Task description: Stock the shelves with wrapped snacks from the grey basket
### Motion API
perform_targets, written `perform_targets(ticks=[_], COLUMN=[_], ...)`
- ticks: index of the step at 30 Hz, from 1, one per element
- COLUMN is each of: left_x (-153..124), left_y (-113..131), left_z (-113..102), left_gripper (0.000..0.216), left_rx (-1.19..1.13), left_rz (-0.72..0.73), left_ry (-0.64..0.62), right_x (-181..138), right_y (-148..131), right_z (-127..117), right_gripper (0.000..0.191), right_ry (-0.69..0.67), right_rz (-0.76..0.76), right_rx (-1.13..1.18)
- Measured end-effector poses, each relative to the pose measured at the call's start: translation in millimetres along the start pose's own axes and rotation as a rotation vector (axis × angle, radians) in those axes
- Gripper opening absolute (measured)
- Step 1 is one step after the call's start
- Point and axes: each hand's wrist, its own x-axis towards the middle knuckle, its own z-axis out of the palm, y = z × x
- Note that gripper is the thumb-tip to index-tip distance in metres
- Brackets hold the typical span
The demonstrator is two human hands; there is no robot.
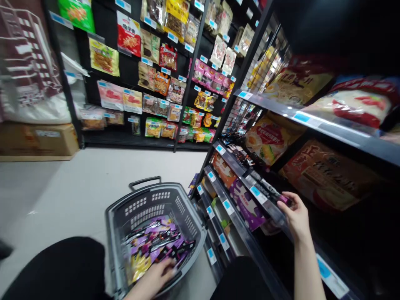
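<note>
At the right, my right hand (293, 212) is closed on a slim black-and-purple stick packet (285, 201) at the front of a shelf. A row of similar black stick packets (261, 183) lies along that shelf beside it. My left hand (159, 275) reaches into a grey plastic basket (190, 204) on the floor, low over its near side. Its fingers look bent but are blurred, so whether they grip anything is unclear. Purple and black stick packets (156, 241) lie loosely heaped in the basket, with a yellow packet (139, 266) near the left hand.
The dark shelf unit (250, 258) rises close on the right, holding bagged food (265, 137) and purple boxes (245, 204). Hanging snack bags (129, 33) fill the back rack. A cardboard box (37, 139) sits at the left. My knees (62, 266) flank the basket.
</note>
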Motion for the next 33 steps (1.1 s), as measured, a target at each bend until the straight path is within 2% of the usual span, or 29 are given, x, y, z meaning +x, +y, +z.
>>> perform_targets(ticks=[2, 3, 5, 6, 8, 10, 11, 14, 15, 17, 20, 22, 25, 29, 33], left_x=[-3, -5, -12, -17, -27, -35, -37, -37, -35, -29, -22, -21, -21, -22, -22], left_y=[14, 20, 29, 31, 34, 34, 35, 35, 35, 35, 36, 37, 38, 34, 27], left_z=[-4, -7, -13, -16, -22, -25, -24, -14, -9, 2, 13, 16, 16, 17, 19], left_gripper=[0.053, 0.061, 0.065, 0.066, 0.062, 0.05, 0.046, 0.04, 0.039, 0.04, 0.043, 0.043, 0.045, 0.044, 0.048], left_rx=[-0.416, -0.665, -1.124, -1.252, -1.298, -1.157, -1.079, -0.959, -0.949, -0.923, -0.877, -0.866, -0.875, -0.794, -0.819], left_rz=[0.027, 0.021, 0.095, 0.136, 0.147, 0.094, 0.058, -0.04, -0.065, -0.094, -0.093, -0.107, -0.138, -0.038, 0.019], left_ry=[-0.07, -0.149, -0.226, -0.257, -0.296, -0.351, -0.408, -0.529, -0.511, -0.421, -0.326, -0.314, -0.375, -0.481, -0.562], right_x=[-42, -63, -107, -128, -168, -205, -222, -262, -270, -281, -284, -282, -279, -271, -262], right_y=[-7, -7, -1, 5, 18, 33, 40, 54, 56, 57, 55, 56, 58, 60, 59], right_z=[27, 44, 78, 96, 130, 160, 174, 205, 212, 221, 223, 222, 219, 217, 213], right_gripper=[0.043, 0.044, 0.042, 0.041, 0.04, 0.041, 0.041, 0.04, 0.041, 0.045, 0.045, 0.041, 0.037, 0.035, 0.034], right_ry=[-0.109, -0.199, -0.398, -0.491, -0.65, -0.72, -0.702, -0.486, -0.433, -0.426, -0.477, -0.453, -0.386, -0.247, -0.182], right_rz=[0.141, 0.224, 0.368, 0.423, 0.506, 0.578, 0.627, 0.829, 0.889, 0.962, 0.995, 1.003, 1.031, 1.047, 1.055], right_rx=[0.226, 0.324, 0.461, 0.489, 0.501, 0.519, 0.541, 0.653, 0.705, 0.798, 0.813, 0.751, 0.704, 0.75, 0.764])
